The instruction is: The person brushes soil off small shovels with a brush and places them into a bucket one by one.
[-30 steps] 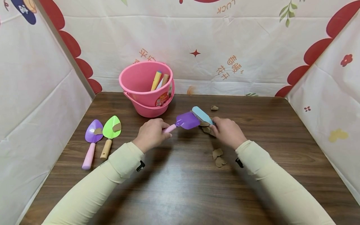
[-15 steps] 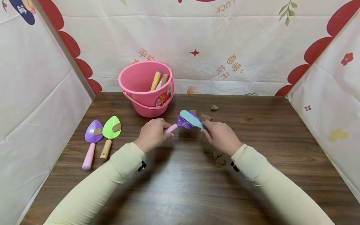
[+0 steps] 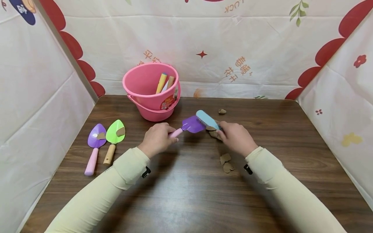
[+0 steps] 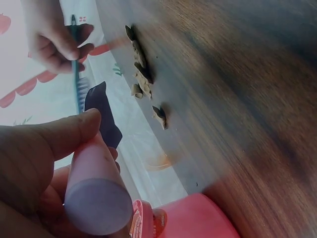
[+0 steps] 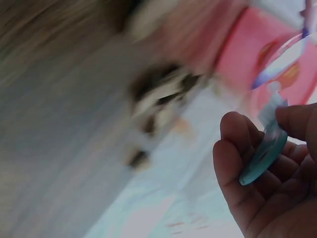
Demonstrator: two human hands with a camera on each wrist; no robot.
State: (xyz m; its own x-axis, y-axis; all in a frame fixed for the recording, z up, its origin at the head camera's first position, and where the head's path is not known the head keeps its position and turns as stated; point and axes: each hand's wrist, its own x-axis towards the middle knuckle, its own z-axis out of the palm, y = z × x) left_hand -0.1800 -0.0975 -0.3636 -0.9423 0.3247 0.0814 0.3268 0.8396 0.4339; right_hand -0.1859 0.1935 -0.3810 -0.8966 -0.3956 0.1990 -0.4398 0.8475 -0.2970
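My left hand [image 3: 155, 139] grips the pink handle [image 4: 96, 171] of a small trowel with a purple blade [image 3: 193, 124], raised over the table. A light blue brush [image 3: 206, 119] is pinched in my right hand [image 3: 237, 137], its bristles facing the blade's far right edge. In the left wrist view the brush [image 4: 78, 74] stands beside the dark-looking blade [image 4: 101, 111]. Brown, curled, leaf-like pieces [image 3: 215, 134] lie on the table below the brush. In the right wrist view the brush's handle end [image 5: 262, 159] shows between thumb and fingers.
A pink bucket [image 3: 140, 103] with several handles inside stands behind my left hand. At left lie a purple trowel [image 3: 96, 137] and a green trowel [image 3: 116, 131], each with a brown piece on it. More brown pieces [image 3: 226, 163] lie nearer me; another [image 3: 222, 111] lies farther back.
The brush moved left across the purple blade half a second ago, then back right to the blade's edge. The left hand and its trowel have barely moved.
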